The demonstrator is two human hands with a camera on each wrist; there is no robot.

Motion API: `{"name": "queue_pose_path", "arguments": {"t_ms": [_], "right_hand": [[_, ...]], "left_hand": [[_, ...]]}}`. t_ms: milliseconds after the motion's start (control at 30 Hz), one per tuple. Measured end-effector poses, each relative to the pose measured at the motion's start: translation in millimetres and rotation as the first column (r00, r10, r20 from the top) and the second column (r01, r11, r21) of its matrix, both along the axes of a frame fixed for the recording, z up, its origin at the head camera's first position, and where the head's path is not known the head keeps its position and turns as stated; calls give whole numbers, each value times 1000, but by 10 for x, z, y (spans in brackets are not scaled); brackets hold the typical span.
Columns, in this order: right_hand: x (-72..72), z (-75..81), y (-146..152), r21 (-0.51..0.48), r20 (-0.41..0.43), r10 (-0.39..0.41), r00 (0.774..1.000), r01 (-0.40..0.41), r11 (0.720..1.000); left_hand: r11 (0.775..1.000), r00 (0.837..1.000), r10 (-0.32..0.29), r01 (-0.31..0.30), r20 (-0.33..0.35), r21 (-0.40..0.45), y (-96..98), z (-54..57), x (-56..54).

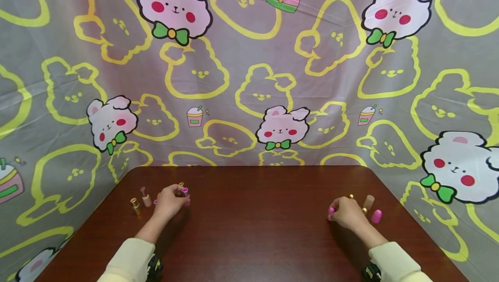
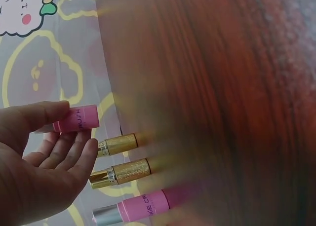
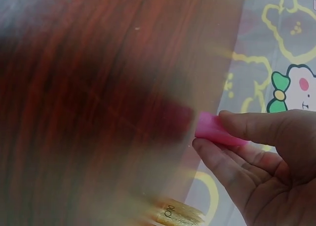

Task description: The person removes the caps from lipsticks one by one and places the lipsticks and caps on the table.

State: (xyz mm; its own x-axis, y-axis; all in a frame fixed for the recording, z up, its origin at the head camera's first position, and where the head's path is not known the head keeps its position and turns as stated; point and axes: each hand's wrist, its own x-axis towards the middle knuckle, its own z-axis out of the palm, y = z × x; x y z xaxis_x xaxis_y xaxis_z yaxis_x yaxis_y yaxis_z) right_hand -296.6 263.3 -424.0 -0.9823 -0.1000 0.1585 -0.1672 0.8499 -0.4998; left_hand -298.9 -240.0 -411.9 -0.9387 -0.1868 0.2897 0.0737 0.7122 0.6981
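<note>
My left hand [image 1: 171, 199] pinches a pink lipstick tube [image 2: 81, 118] with a silvery collar, held between thumb and fingers near the left side of the table. Beside that hand stand two gold lipsticks [image 2: 131, 171] and another pink lipstick [image 2: 143, 206] with a silver top. On the right side, my right hand [image 1: 348, 212] pinches a smooth pink cap [image 3: 212, 130] between thumb and fingers, low over the tabletop. A gold patterned cap [image 3: 180, 213] is close below this hand in the right wrist view. The two hands are far apart.
On the brown table [image 1: 253, 230], a beige tube with a brown top [image 1: 146, 197] stands left of the left hand. Near the right hand are a beige cap [image 1: 369, 201] and another pink cap [image 1: 376, 216]. A rabbit-print cloth [image 1: 234, 100] hangs behind.
</note>
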Motion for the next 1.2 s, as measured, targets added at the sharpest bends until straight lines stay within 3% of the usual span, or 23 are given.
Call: {"name": "queue_pose_path", "arguments": {"t_ms": [633, 1200], "right_hand": [[4, -45, 2, 36, 9, -16, 1000, 16, 999], [33, -16, -64, 39, -6, 8, 1000, -8, 999]], "left_hand": [[998, 997, -57, 56, 51, 27, -70, -118, 2], [998, 993, -65, 65, 94, 4, -142, -192, -10]]}}
